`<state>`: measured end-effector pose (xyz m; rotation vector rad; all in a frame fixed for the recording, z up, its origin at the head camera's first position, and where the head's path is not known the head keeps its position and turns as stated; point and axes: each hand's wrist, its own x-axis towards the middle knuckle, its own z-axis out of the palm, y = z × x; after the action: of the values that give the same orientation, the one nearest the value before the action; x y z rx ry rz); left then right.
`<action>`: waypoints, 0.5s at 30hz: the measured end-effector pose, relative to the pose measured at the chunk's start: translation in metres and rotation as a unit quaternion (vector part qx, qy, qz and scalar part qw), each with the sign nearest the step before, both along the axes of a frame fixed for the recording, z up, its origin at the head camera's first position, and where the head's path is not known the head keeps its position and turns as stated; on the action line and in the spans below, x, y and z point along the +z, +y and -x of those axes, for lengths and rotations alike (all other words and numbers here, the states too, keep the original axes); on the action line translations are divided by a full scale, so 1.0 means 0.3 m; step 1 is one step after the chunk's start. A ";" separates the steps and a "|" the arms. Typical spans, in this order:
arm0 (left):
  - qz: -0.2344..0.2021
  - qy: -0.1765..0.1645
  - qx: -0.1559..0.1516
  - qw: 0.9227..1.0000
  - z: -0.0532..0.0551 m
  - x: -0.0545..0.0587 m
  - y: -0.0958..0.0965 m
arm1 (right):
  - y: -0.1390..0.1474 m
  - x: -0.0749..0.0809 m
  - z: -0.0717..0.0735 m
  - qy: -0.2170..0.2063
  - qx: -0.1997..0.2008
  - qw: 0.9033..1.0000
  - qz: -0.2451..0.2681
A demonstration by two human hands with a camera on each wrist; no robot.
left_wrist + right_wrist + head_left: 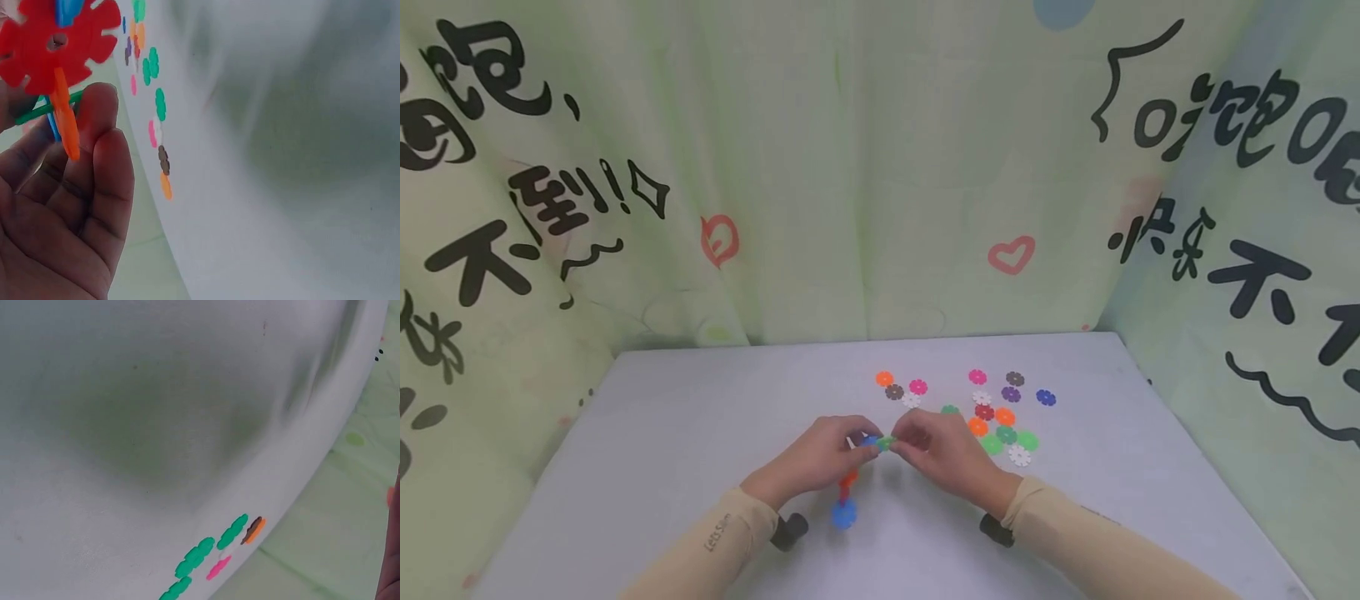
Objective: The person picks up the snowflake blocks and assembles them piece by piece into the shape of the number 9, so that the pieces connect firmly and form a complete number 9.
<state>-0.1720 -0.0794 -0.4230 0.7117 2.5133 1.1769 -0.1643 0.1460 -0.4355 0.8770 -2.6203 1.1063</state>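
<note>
Disc chain [845, 492] hangs lengthwise downward; left fingers [854, 422] and right fingers [913, 422] pinch its top.

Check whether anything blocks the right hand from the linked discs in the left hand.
Nothing visible does: the right hand appears to pinch the green disc close beside the left hand. The loose discs lie on the table beyond both hands.

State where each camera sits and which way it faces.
Head: on the head, facing forward and down; left hand, right hand, beige sleeves, white table show.
Left wrist: worn there, facing a red notched plastic disc; left palm shows.
Right wrist: worn there, facing the table; a sliver of right hand shows.
Both wrist views share a pink scalloped plastic disc.
</note>
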 end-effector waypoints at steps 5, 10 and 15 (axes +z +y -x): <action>0.015 0.013 -0.004 1.000 0.003 0.005 -0.002 | -0.008 -0.011 0.001 -0.008 -0.003 1.000 0.001; 0.010 0.023 -0.011 1.000 0.003 0.008 0.001 | -0.017 -0.016 0.000 -0.011 -0.001 1.000 0.006; 0.009 0.026 -0.025 0.999 0.001 0.004 0.003 | -0.025 -0.022 0.000 -0.010 0.006 1.000 0.006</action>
<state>-0.1722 -0.0784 -0.4217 0.8055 2.5309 1.1307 -0.1642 0.1386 -0.4420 0.8863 -2.6249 1.1387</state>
